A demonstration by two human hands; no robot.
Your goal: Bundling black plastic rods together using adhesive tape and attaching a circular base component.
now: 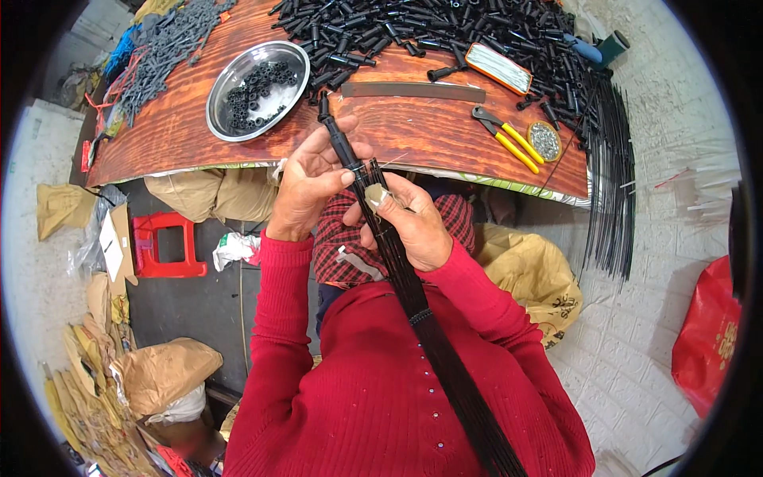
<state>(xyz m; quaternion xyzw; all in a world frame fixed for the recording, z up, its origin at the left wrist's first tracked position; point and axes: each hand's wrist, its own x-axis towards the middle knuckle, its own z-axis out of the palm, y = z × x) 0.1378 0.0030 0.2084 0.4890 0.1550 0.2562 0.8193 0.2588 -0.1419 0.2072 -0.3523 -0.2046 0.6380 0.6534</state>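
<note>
A folded umbrella frame (pixel 407 292), a bundle of thin black ribs, slants from over the table's near edge down across my body to the lower right. My left hand (pixel 306 184) grips its upper end, thumb pressed against the thick black tube (pixel 341 143) and fingers behind it. Just below, my right hand (pixel 420 225) is closed around the ribs. A tan, pad-like piece (pixel 376 195) lies at the right thumb; what exactly it is, I cannot make out. One fine wire sticks out near the rib ends.
On the wooden table (pixel 397 131) lie a steel bowl (pixel 213 111) of small black rings, a heap of black tubes (pixel 358 32), grey parts (pixel 171 56), a flat metal strip (pixel 413 91), yellow-handled pliers (pixel 509 143) and a round tin (pixel 545 141). Black ribs (pixel 610 191) overhang the right edge. A red stool (pixel 171 266) stands left.
</note>
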